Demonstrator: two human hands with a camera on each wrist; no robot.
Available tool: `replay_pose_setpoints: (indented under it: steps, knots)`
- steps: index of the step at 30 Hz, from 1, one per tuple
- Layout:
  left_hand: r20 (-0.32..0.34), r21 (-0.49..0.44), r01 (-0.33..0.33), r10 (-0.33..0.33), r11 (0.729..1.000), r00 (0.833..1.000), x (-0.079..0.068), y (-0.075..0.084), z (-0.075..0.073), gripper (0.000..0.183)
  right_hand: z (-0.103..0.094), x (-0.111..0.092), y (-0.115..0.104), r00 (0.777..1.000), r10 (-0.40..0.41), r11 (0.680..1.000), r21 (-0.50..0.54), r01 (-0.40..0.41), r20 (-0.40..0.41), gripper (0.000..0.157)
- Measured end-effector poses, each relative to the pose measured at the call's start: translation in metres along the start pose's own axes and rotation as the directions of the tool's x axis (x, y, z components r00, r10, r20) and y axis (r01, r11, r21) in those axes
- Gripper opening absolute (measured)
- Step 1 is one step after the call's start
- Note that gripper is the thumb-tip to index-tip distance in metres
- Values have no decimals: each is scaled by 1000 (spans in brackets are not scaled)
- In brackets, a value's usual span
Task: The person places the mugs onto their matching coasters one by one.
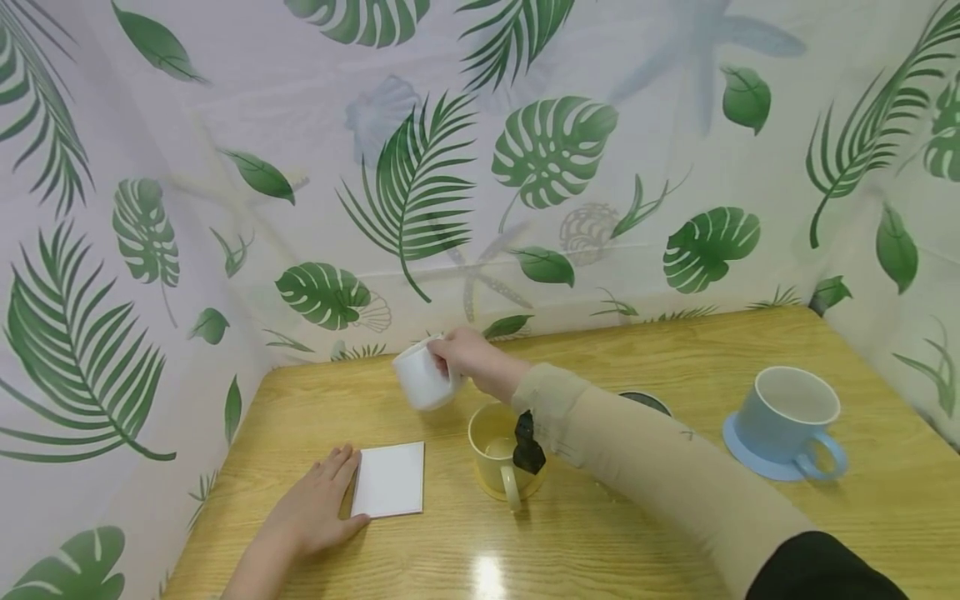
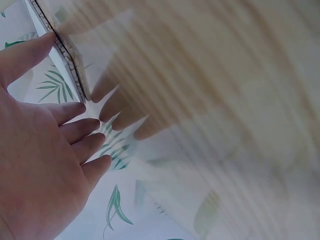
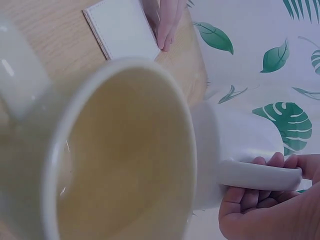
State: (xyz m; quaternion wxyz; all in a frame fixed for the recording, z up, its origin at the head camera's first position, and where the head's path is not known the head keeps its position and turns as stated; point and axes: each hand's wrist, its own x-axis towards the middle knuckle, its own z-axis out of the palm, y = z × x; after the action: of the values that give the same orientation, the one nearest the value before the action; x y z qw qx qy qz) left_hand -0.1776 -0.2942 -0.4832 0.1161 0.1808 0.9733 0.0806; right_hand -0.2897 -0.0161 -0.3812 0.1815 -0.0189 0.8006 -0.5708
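My right hand (image 1: 472, 358) grips the handle of a white mug (image 1: 423, 379), which hangs tilted above the table behind a yellow mug (image 1: 487, 475). In the right wrist view the fingers wrap that handle. The yellow mug stands upright on a yellow coaster (image 1: 491, 493), partly hidden by my right wrist. To its left lies a white square coaster (image 1: 390, 482) with a stitched edge. Along that coaster's left side, my left hand (image 1: 315, 504) touches the edge with thumb and fingertips, fingers fairly straight and spread.
A blue mug (image 1: 787, 412) stands on a round blue coaster (image 1: 738, 450) at the right. Behind my right forearm shows the rim of a dark-inside cup (image 1: 647, 402), mostly hidden. A leaf-patterned cloth (image 1: 450, 275) hangs at the back and sides of the wooden table (image 1: 420, 567).
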Motion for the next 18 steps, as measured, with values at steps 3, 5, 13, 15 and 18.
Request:
replay_pose_setpoints:
  steps: [3, 5, 13, 15, 18]
  knots:
    - [-7, 8, 4, -3, 1000, 1000, 0, 0, 1, 92, 1, -2, 0, 1000, 8, 1000, 11, -8, 5, 44]
    - [-7, 7, 8, -8, 1000, 1000, 0, 1, 1, 92, 2, -4, -1, 1000, 4, 1000, 24, -5, 13, 44]
    - [-12, -1, 6, -6, 1000, 1000, -1, 3, 1, 92, 11, -18, 0, 997, -34, 999, 27, 32, 74, 41]
    - [-15, 3, 8, -8, 1000, 1000, 0, 2, 3, 93, 13, -22, 0, 995, -37, 999, 28, 34, 90, 41]
    - [-18, 1, 11, -11, 1000, 1000, 1, 0, 6, 93, 18, -27, 0, 994, -31, 999, 36, 27, 106, 40]
